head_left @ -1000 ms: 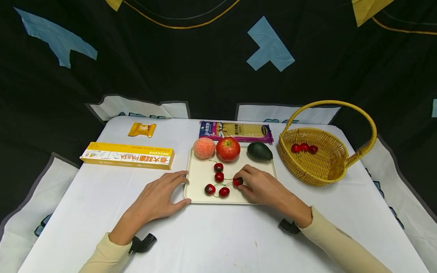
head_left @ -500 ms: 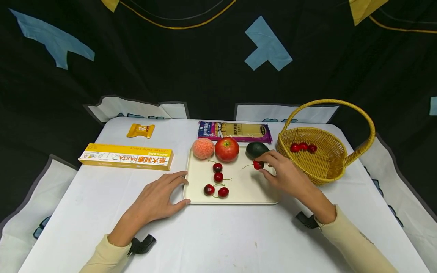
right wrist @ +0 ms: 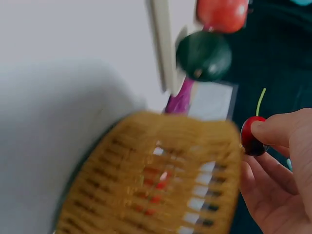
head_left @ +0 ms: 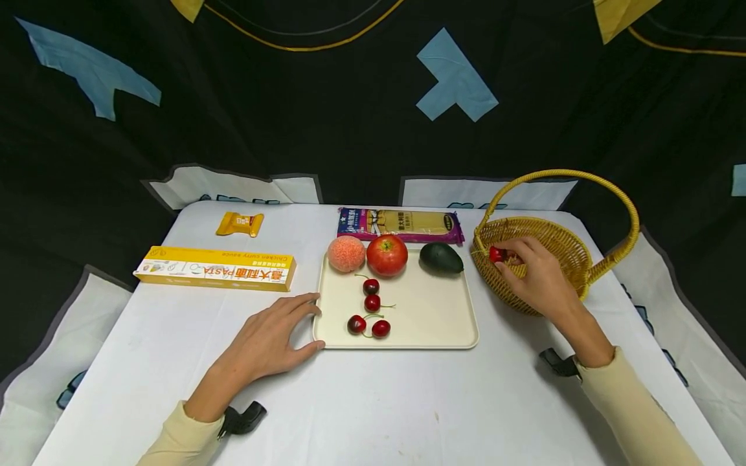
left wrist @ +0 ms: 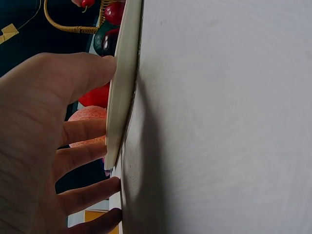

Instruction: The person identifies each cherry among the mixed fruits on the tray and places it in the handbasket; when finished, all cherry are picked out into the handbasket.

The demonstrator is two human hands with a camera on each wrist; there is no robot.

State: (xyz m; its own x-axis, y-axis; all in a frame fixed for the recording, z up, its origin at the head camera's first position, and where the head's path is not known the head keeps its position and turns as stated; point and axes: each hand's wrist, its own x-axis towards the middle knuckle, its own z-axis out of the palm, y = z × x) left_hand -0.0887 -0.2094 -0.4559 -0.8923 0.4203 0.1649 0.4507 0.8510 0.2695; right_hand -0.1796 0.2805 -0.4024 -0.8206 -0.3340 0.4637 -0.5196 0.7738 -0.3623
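with the basket point(head_left: 494, 279) as the mark, the right hand point(head_left: 533, 277) has a cherry point(head_left: 497, 254) pinched between thumb and fingertips at the basket's rim, on the side facing the tray point(head_left: 434, 310), its stem point(right wrist: 261, 101) sticking out free. the step looks like putting this cherry into the basket, and a light pinch should serve best, since squeezing could bruise it or make it slip. carry it in past the rim, under the handle point(head_left: 612, 264), keeping the stem off the weave, then lower it near the basket's floor before letting go, so it doesn't roll or knock the red shapes point(right wrist: 156, 185) that show, blurred, through the basket's side. the left hand point(head_left: 265, 336), fingers spread and gripping nothing, touches the tray's edge farthest from the basket; a gentle touch there should keep the tray and its four cherries point(head_left: 372, 303) steady
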